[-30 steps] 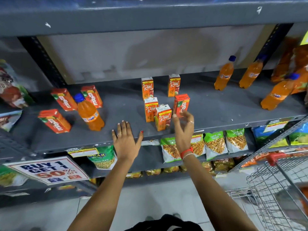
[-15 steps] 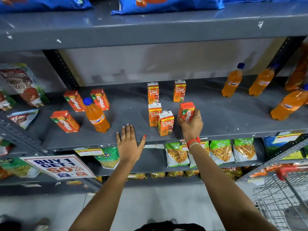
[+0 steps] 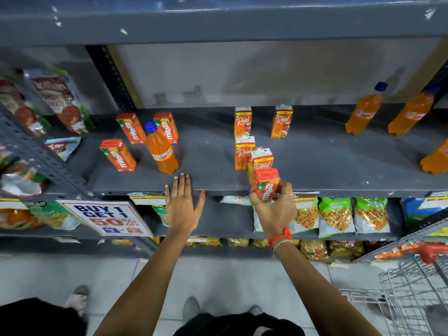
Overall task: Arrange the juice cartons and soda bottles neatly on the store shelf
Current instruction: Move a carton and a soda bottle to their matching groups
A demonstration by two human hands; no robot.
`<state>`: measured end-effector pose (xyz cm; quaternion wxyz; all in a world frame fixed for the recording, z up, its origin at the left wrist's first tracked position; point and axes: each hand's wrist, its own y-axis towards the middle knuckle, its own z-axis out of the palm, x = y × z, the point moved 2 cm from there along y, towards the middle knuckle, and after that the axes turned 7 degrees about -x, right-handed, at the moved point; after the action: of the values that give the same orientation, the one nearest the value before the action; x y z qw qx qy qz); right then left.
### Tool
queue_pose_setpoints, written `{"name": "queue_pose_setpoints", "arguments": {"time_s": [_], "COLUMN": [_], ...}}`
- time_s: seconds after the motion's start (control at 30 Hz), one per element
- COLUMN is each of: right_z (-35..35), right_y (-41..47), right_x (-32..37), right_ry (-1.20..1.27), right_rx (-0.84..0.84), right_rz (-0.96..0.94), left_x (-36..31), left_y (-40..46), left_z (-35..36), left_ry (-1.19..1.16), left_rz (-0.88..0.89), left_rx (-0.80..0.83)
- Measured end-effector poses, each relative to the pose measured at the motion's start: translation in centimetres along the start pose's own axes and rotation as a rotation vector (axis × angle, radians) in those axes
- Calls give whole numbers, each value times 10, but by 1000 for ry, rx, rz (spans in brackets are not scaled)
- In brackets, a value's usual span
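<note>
Right hand point(image 3: 274, 209): we see it wrapped around a Maaza juice carton point(image 3: 266, 184), thumb on the carton's left side and fingers point(image 3: 286, 190) on its right, holding it at the front edge of the grey shelf point(image 3: 315, 166).
Held carton: red-orange, tilted, overlapping the lower part of a Real juice carton point(image 3: 261, 161) just behind it; whether its base touches the shelf we cannot tell.
Left hand point(image 3: 183, 204): fingers spread, flat on the shelf's front edge to the left of the held carton, gripping nothing.
Real cartons: a second one point(image 3: 244, 152) stands touching the left of the first; two more point(image 3: 243, 121) point(image 3: 282, 121) stand upright behind the held carton, near the back wall, apart from each other.
Fanta bottle point(image 3: 161, 149): orange with a blue cap, upright, left of the held carton and just behind the left hand.
Other Maaza cartons: three of them point(image 3: 117, 155) point(image 3: 131, 127) point(image 3: 167, 127) stand around that bottle, well left of the held carton.
More soda bottles: two point(image 3: 363, 112) point(image 3: 409, 112) stand far right of the held carton toward the back, and another point(image 3: 436, 156) at the right edge of the view.
Offer sign point(image 3: 106, 218): "BUY 1 GET 1 50% OFF", below the shelf and left of the held carton.
Snack packets point(image 3: 335, 217): on the lower shelf, below and right of the held carton.
Shopping trolley point(image 3: 412, 294): bottom right corner, well below the held carton.
</note>
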<state>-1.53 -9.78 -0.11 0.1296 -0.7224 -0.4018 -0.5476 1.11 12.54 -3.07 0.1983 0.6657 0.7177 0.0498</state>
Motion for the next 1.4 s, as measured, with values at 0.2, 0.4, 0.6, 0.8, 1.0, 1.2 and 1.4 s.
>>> {"name": "queue_pose_setpoints", "arguments": {"time_s": [0.2, 0.4, 0.6, 0.8, 1.0, 1.2, 1.4], "right_z": [60, 124, 162, 176, 181, 168, 197], "right_y": [-39, -48, -37, -33, -37, -74, -89], "right_x": [40, 82, 99, 102, 106, 113, 137], "right_ry": [50, 59, 65, 39, 56, 77, 149], "right_rx": [98, 163, 119, 100, 141, 21, 349], "right_rz": [-55, -13, -17, 0, 7, -116, -116], "left_x": [69, 125, 135, 138, 139, 140, 140], "left_y": [-1, 32, 40, 39, 38, 37, 36], "left_z": [-23, -28, -16, -15, -14, -14, -17], "left_ry": [-58, -5, -20, -58, -71, -78, -67], "left_rz": [-68, -68, 2, -5, 0, 11, 22], "left_rx": [-99, -22, 1, -16, -8, -18, -5]}}
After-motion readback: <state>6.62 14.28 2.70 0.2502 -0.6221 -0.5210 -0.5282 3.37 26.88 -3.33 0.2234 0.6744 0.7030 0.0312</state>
